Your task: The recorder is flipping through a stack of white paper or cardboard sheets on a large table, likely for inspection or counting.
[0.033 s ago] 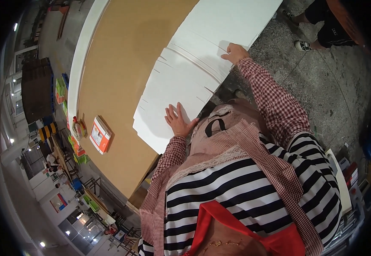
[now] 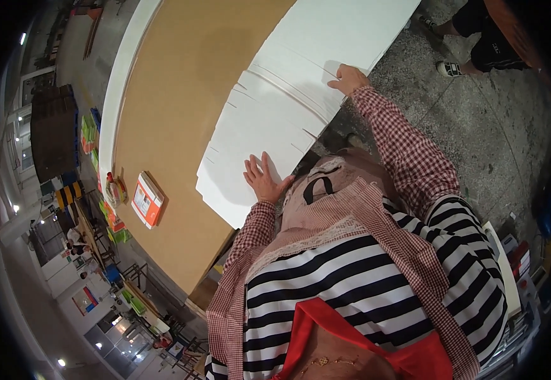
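A stack of flat white cardboard sheets (image 2: 275, 104) with slits and crease lines lies across the near side of a brown-topped table. My left hand (image 2: 265, 180) rests on the near left part of the top sheet, fingers spread and stretched out. Farther along, by the sheets' right edge, my right hand (image 2: 349, 78) lies with its fingers curled in against the white surface. Whatever may be between those fingers is hidden under the hand.
The brown tabletop (image 2: 180, 120) carries an orange and white box (image 2: 147, 199) at its left, beside a small red-capped item (image 2: 114, 190). Another person's legs (image 2: 478, 47) stand on the grey floor (image 2: 471, 114) at the upper right. Tables and several people are far left.
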Action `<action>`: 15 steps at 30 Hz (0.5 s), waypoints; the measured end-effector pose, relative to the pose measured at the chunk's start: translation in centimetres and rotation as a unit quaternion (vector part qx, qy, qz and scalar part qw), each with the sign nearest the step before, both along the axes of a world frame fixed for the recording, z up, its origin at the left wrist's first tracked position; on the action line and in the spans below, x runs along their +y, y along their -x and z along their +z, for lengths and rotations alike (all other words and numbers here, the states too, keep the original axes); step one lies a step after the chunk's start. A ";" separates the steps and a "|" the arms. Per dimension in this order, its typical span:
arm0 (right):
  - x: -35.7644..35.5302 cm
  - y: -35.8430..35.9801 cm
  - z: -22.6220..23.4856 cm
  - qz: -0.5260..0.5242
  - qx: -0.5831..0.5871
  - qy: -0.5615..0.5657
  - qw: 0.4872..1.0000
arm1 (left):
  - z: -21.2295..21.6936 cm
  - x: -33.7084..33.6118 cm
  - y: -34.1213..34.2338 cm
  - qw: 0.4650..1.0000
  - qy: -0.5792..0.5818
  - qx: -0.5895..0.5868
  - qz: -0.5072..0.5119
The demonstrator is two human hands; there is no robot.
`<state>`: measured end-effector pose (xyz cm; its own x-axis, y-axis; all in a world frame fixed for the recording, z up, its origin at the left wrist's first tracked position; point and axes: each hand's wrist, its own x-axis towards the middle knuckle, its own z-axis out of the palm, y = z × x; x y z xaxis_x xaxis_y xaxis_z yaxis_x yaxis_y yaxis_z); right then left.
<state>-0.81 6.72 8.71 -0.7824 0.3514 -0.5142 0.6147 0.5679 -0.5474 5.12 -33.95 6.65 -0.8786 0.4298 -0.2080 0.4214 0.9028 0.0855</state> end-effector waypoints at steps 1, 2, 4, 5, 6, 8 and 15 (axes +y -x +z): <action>0.0 0.3 0.4 0.006 -0.010 0.007 1.000 | 0.1 0.0 0.0 1.000 -0.001 0.001 0.002; -0.2 0.4 0.7 0.007 -0.028 0.010 1.000 | 0.2 0.0 0.0 1.000 -0.004 0.001 0.004; -0.6 0.6 0.9 0.019 -0.003 -0.033 0.999 | 0.4 0.0 0.0 1.000 0.005 -0.013 0.013; -0.8 0.5 0.8 0.020 0.005 -0.053 0.998 | 0.4 0.0 0.0 1.000 -0.010 0.000 0.007; -1.0 0.5 0.4 0.016 0.014 -0.067 0.998 | 0.4 -0.1 0.0 1.000 -0.013 0.000 0.007; -1.2 0.2 -0.7 0.002 0.039 -0.095 0.995 | 0.1 -0.1 0.0 1.000 -0.020 0.007 0.003; 0.0 1.1 -4.1 0.098 0.093 -0.156 0.978 | 0.9 0.0 -0.2 0.998 -0.063 -0.009 0.022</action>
